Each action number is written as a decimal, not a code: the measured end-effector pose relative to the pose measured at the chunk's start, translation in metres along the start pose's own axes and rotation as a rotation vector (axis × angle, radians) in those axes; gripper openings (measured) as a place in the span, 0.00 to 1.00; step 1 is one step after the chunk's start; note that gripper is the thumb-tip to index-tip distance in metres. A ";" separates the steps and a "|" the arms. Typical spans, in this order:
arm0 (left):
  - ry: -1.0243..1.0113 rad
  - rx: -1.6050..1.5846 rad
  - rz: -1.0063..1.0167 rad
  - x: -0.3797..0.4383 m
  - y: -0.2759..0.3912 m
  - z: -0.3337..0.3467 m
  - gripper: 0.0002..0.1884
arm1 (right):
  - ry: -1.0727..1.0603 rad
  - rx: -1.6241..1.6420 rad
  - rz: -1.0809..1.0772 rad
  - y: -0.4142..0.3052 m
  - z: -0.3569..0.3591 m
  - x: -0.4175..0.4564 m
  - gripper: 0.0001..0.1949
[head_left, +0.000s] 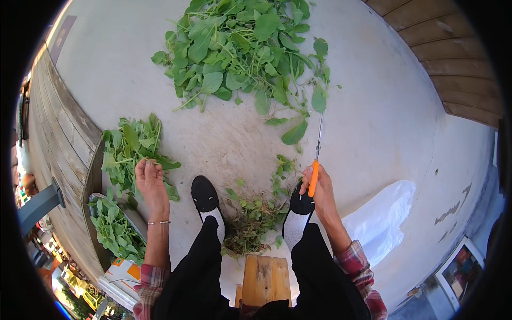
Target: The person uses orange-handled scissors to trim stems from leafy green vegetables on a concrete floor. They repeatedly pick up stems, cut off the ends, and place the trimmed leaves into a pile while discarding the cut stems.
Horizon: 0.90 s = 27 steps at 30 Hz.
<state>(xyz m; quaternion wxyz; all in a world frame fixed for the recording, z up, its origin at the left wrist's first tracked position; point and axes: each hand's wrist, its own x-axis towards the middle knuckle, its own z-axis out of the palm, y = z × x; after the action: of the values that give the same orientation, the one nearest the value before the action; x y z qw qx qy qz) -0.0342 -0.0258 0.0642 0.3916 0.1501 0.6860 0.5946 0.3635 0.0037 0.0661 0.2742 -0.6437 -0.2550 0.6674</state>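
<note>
My left hand point(151, 176) pinches the stem end of a leafy green sprig point(166, 163) at the edge of a smaller pile of greens point(130, 148). In my right hand point(320, 184), above my right shoe, are orange-handled scissors point(314, 176); their narrow metal blades point towards a large heap of leafy greens point(240, 52) at the top of the view. Between my feet lies a pile of trimmed stems, roots and small leaves point(256, 220). Loose leaves, one of them broad point(295, 132), trail from the heap towards the scissors.
A metal-rimmed container point(138, 227) of greens stands at the left beside a box point(124, 274). A wooden stool point(266, 278) is between my legs. A white plastic bag point(380, 220) lies on the concrete floor at the right. Wooden boards point(60, 120) border the left side.
</note>
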 end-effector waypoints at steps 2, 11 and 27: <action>0.304 -0.237 -0.049 0.020 0.013 -0.033 0.12 | -0.001 -0.009 -0.010 -0.001 0.001 0.000 0.17; -0.359 1.017 0.541 0.093 -0.017 0.101 0.18 | -0.035 -0.073 0.046 0.004 0.011 0.006 0.17; -0.617 0.718 -0.276 0.003 -0.036 0.091 0.09 | -0.062 -0.033 0.002 0.003 0.019 0.006 0.13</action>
<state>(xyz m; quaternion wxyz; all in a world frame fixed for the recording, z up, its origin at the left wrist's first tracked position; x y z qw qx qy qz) 0.0385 0.0311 0.0312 0.5752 0.3524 0.7130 0.1912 0.3444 0.0058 0.0605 0.2550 -0.6272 -0.2737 0.6831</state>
